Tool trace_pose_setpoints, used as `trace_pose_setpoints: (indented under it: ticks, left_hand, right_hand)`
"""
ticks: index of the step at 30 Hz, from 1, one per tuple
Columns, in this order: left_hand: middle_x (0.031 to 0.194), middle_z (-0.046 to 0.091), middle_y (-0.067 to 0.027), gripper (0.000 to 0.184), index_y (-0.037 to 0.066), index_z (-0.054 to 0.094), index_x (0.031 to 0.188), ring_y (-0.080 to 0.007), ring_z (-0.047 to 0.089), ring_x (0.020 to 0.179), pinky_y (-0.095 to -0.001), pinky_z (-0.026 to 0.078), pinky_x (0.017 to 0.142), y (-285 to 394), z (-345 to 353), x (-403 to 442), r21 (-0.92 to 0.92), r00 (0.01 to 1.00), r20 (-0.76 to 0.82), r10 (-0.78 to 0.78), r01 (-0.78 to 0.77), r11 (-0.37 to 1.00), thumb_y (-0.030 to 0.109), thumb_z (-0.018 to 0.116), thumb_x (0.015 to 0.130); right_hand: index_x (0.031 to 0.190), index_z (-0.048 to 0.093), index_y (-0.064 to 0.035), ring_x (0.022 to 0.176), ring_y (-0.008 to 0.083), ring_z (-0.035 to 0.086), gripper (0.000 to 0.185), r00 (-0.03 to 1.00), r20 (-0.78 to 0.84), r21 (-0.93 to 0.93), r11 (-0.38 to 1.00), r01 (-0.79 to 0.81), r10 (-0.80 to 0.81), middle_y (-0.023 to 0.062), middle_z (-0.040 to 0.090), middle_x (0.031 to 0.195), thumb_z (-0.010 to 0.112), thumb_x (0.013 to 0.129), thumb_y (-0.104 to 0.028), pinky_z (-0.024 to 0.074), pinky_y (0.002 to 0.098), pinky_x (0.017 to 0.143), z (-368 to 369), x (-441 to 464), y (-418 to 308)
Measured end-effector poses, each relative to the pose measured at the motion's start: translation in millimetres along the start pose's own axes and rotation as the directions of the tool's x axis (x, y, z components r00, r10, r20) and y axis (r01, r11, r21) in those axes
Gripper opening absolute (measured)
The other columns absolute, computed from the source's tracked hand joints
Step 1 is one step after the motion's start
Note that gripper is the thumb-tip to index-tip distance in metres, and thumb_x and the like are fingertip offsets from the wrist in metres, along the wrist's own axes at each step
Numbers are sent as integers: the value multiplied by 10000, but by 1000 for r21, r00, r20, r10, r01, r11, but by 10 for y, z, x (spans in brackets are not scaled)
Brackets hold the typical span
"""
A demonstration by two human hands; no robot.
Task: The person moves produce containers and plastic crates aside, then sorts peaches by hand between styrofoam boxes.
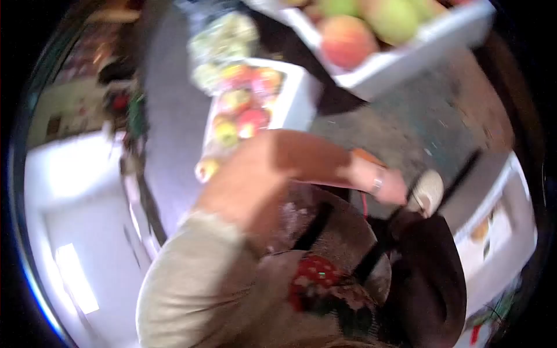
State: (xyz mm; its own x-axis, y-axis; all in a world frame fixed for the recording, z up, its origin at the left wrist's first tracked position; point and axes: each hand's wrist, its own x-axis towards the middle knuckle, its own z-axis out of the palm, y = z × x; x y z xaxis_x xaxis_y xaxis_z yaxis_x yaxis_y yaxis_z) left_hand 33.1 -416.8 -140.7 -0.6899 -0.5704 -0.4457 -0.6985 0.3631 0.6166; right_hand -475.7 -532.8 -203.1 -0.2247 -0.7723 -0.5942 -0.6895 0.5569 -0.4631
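My left arm bends across the middle of the view, bare below a pale sleeve, with a band at the wrist. My left hand (pixel 391 188) is low, close to a pale shoe (pixel 429 190) and my dark trouser leg (pixel 432 267). Its fingers are smeared by motion, so their pose and anything between them cannot be made out. An orange item (pixel 366 156) shows just behind the wrist. Beyond the forearm is a white box (pixel 299 101) of red and yellow fruit (pixel 253 120). My right hand does not show.
A larger white box (pixel 400 66) holds red and green fruit (pixel 348 42) at the top right. Pale, blurred items (pixel 223 49) lie beside the smaller box. Another white container (pixel 505 249) stands at the right, above the dark, stained floor (pixel 423 122).
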Motion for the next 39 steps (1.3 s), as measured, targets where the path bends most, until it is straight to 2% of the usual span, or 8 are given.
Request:
trace_pose_setpoints:
  ticks: [19,22,25,26,29,31,35,39]
  left_hand:
    - [856,658,-119,205,73,662,999,-284,652,803,-447,473,654,-113,-220,-85,114,989,-149,4,13,993,184,593,841]
    - [1005,615,-122,325,49,621,1137,-261,620,923,-427,481,723,277,-646,-422,57,752,-650,105,-90,994,144,618,827]
    - [1081,605,-154,400,11,586,1160,-310,609,925,-453,467,816,588,-1099,-902,188,223,-958,179,18,982,72,637,768]
    - [1121,597,-180,379,7,602,1137,-332,604,970,-450,463,854,662,-1075,-1017,-143,26,-990,-141,-76,987,52,628,762]
    - [1335,543,-175,442,-53,493,1328,-269,536,1184,-390,445,961,612,-1392,-1751,-144,-149,-987,-66,603,785,68,538,905]
    - [1367,531,-155,441,-39,467,1367,-226,515,1224,-343,382,1034,203,-1438,-1917,-386,-405,-884,-233,353,852,79,520,946]
    - [1412,485,-109,438,37,477,1402,-188,496,1190,-322,369,1036,-641,-1436,-2171,-562,-508,-696,-508,-55,825,92,492,968]
    - [1580,232,-182,484,81,449,1435,-332,232,1463,-414,216,1171,-952,-1315,-2061,-415,-372,-892,-257,445,794,82,489,953]
  right_hand:
    - [1398,465,-109,1091,233,588,512,879,463,745,587,-317,-113,163,583,1282,514,964,-378,494,323,880,230,-306,-1324]
    - [1419,430,-95,1059,326,616,601,542,625,751,622,-220,-562,200,576,1276,441,963,-486,543,379,758,-98,-336,-2038]
    - [1403,448,-71,1021,346,643,616,651,519,776,624,-88,-554,197,596,1254,459,951,-490,558,395,687,308,-468,-2987]
    - [1406,448,-77,1020,348,644,612,607,514,781,624,-38,-606,196,597,1255,480,948,-481,558,393,704,421,-535,-3317]
    - [1440,413,-77,1051,313,637,632,467,501,816,578,27,-729,155,591,1269,565,916,-396,550,411,782,639,-976,-4291]
    - [1432,419,-75,1081,248,613,624,258,489,811,543,216,-833,129,571,1280,572,911,-383,530,385,835,752,-1129,-4874]
    - [1322,525,-57,1099,176,580,530,201,154,767,245,593,-967,97,592,1223,662,890,-332,464,315,955,1170,-1384,-5759]
    - [1368,461,-59,1202,275,534,625,72,-136,494,-4,869,-988,180,464,1388,686,867,-357,427,362,1027,1658,-1254,-6379]
